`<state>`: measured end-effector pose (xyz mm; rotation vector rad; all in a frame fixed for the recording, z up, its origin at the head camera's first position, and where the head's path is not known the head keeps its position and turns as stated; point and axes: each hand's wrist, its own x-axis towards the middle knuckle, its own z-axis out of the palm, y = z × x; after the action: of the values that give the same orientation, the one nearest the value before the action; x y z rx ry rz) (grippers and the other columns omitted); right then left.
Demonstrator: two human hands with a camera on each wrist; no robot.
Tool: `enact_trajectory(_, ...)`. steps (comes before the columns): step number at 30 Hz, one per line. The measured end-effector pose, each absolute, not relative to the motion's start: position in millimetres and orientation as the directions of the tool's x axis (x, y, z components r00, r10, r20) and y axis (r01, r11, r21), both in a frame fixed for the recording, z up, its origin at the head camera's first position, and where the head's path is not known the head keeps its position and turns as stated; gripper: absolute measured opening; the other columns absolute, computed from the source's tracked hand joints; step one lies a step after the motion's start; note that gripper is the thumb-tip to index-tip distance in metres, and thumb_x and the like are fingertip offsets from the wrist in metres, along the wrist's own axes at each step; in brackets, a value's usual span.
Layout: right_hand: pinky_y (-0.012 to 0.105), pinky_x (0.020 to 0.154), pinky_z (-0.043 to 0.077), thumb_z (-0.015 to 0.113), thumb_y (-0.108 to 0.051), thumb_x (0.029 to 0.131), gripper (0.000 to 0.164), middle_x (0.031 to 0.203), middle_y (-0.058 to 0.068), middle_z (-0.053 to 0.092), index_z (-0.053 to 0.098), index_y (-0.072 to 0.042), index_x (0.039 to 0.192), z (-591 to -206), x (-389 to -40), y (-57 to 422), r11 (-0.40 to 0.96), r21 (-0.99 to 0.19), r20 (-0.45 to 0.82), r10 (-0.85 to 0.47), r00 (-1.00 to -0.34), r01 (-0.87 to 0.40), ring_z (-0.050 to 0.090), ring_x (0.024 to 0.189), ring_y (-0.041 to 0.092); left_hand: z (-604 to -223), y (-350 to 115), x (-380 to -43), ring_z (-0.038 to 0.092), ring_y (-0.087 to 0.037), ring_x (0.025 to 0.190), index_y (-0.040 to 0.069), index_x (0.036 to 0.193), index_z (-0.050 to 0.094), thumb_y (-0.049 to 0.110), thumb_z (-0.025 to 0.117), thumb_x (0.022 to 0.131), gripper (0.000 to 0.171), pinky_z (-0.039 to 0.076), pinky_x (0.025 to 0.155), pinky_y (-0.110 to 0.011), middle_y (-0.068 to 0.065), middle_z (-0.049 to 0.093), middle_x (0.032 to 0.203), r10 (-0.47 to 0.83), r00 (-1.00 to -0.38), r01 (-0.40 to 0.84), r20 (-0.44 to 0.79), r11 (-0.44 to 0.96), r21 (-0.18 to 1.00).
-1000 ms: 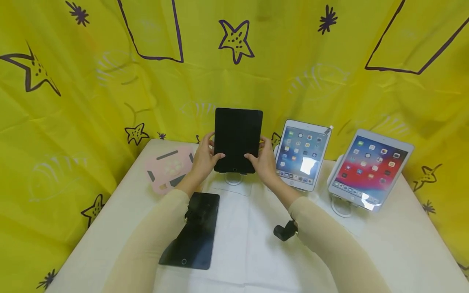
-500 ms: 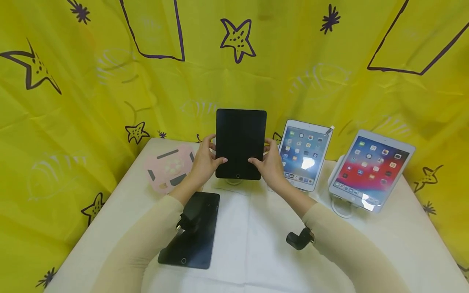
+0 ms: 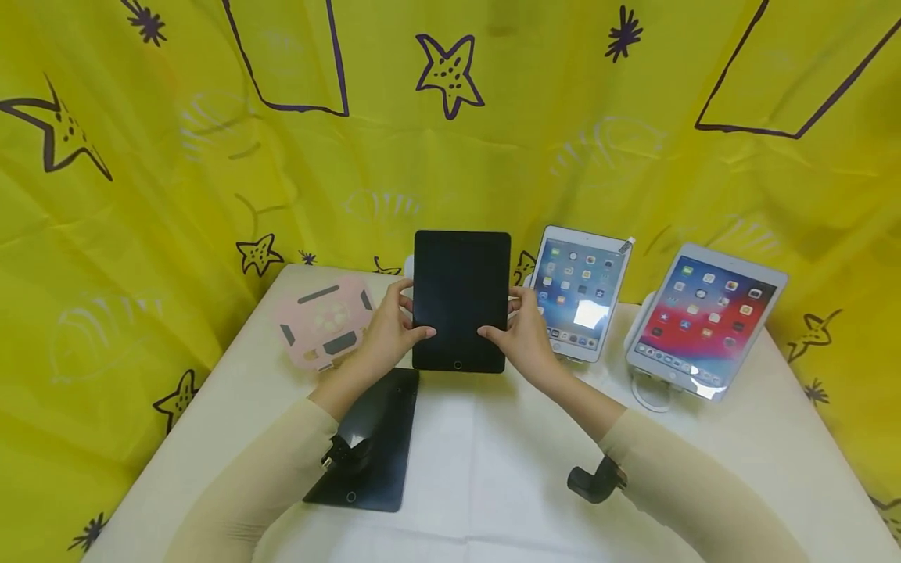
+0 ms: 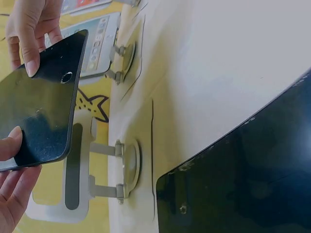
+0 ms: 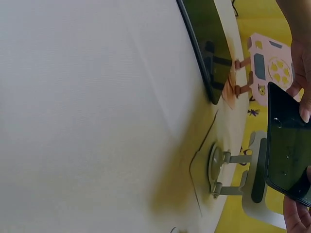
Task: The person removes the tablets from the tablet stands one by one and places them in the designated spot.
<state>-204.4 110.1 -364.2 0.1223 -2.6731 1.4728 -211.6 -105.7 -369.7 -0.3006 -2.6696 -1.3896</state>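
Observation:
A black tablet (image 3: 461, 301) with a round home button is held upright between both hands. My left hand (image 3: 389, 327) grips its left edge, thumb on the front and fingers behind. My right hand (image 3: 524, 332) has the right edge the same way. Behind the tablet stands a pale tablet stand with a round base (image 4: 130, 165), mostly hidden in the head view; the left wrist view shows the tablet apart from its backrest. A second black tablet (image 3: 376, 485) lies flat on the table, partly under my left forearm.
A pink tablet stand (image 3: 313, 315) is at the back left. To the right, two white tablets with lit screens, one blue (image 3: 580, 285) and one red and blue (image 3: 707, 320), lean on stands. A yellow patterned curtain (image 3: 450, 172) borders the white table (image 3: 521, 500).
Both hands have drawn the black tablet off the stand and towards me, so it sits lower and a little larger in the head view. The forearms have pulled back with it.

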Motion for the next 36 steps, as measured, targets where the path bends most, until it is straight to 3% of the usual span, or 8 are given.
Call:
enact_trajectory(15,0.025,0.065,0.042,0.079,-0.011,0.076,0.078,0.109,0.016,0.046,0.029,0.001,0.135,-371,-176,116,0.538,-0.842,0.012,-0.038,-0.999,-0.03,0.045,0.08,0.022,-375,-106,-179,0.051,-0.017,0.072,0.001,0.14,0.03,0.014,0.079,0.077,0.081,0.045,0.059,-0.025,-0.012,0.052,0.103,0.181,-0.969,0.245,0.17,0.598,0.763)
enact_trajectory(27,0.025,0.068,0.043,0.076,-0.007,0.078,0.068,0.107,0.016,0.046,0.033,0.002,0.131,-372,-151,126,0.561,-0.827,-0.012,-0.067,-0.998,-0.028,0.048,0.082,0.022,-380,-105,-157,0.051,-0.014,0.068,-0.001,0.136,0.034,0.01,0.081,0.073,0.079,0.046,0.059,-0.022,-0.01,0.05,0.098,0.216,-0.959,0.277,0.185,0.56,0.781)
enact_trajectory(32,0.021,0.061,0.048,0.075,-0.002,0.078,0.065,0.104,0.017,0.049,0.035,0.003,0.129,-375,-142,132,0.528,-0.849,-0.035,-0.085,-0.996,-0.015,0.051,0.078,0.02,-386,-105,-150,0.053,-0.011,0.062,-0.001,0.133,0.037,0.006,0.08,0.073,0.074,0.047,0.055,-0.021,-0.009,0.049,0.094,0.232,-0.954,0.284,0.189,0.509,0.812)
enact_trajectory(36,0.028,0.055,0.055,0.072,0.006,0.077,0.062,0.105,0.019,0.05,0.035,0.006,0.128,-380,-135,134,0.457,-0.889,-0.074,-0.106,-0.992,0.018,0.055,0.07,0.017,-394,-106,-143,0.055,-0.011,0.055,-0.001,0.134,0.035,0.0,0.077,0.075,0.072,0.049,0.048,-0.023,-0.01,0.047,0.094,0.252,-0.959,0.234,0.13,0.447,0.863)
